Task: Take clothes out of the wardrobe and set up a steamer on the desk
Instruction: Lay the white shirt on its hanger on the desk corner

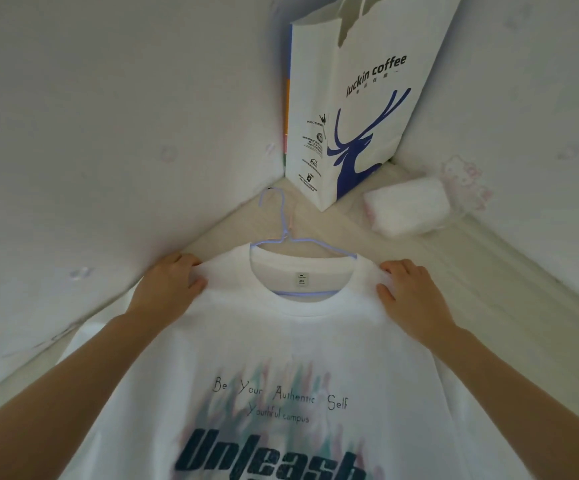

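A white T-shirt (281,334) with dark printed lettering lies spread flat in front of me, still on a pale blue wire hanger (283,233) whose hook points toward the corner. My left hand (168,284) grips the shirt's left shoulder, fingers curled over the fabric edge. At the right shoulder, my right hand (411,292) pinches the cloth the same way. No steamer is in view.
A white paper coffee bag (354,109) with a blue deer stands upright in the corner behind the hanger. A small white wrapped pack (407,207) lies to its right. Pale padded walls (108,133) close in on both sides of the light surface (461,271).
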Motion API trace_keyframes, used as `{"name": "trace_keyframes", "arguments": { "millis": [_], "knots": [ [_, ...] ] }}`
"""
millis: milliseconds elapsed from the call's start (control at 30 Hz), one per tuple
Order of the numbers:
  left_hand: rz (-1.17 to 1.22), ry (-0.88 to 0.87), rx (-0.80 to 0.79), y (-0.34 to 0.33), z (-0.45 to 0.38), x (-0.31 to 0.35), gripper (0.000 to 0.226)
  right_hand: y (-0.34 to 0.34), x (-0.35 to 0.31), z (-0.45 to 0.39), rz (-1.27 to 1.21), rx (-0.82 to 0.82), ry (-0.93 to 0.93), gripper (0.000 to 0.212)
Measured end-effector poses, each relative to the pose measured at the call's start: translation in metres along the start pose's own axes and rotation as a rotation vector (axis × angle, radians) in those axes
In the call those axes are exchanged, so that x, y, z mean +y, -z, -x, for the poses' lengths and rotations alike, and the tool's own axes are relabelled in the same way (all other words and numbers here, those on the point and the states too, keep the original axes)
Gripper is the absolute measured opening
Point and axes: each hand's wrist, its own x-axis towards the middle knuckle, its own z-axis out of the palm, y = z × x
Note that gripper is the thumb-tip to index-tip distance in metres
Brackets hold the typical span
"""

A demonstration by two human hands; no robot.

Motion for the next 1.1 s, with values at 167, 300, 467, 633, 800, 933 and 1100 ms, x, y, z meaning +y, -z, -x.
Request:
{"name": "trace_keyframes", "arguments": {
  "millis": [167, 300, 467, 633, 800, 933, 1100],
  "knots": [
    [-0.020, 0.082, -0.086, -0.003, -0.002, 0.005, 0.021, -0.003, 0.006, 0.008, -0.063, -0.003, -0.086, 0.026],
    [-0.044, 0.000, 0.065, -0.009, 0.004, 0.006, 0.017, -0.010, 0.007, 0.006, -0.051, 0.013, -0.072, 0.018],
    [-0.078, -0.036, 0.220, -0.015, 0.001, 0.014, 0.012, -0.011, 0.008, -0.003, 0.011, 0.155, -0.013, 0.012],
    [-0.247, -0.123, 0.290, -0.016, -0.027, 0.023, 0.017, 0.001, 0.006, -0.030, 0.059, 0.208, -0.016, 0.015],
    [-0.327, -0.058, 0.265, -0.026, -0.027, 0.029, 0.021, 0.001, 0.007, -0.031, 0.127, 0.140, -0.021, 0.018],
    [-0.312, -0.071, 0.263, -0.025, -0.025, 0.023, 0.019, 0.001, 0.010, -0.027, 0.136, 0.107, -0.018, 0.021],
    [-0.287, -0.119, 0.271, -0.024, -0.023, 0.018, 0.016, 0.003, 0.005, -0.024, 0.121, 0.082, -0.036, 0.020]
  ]
}}
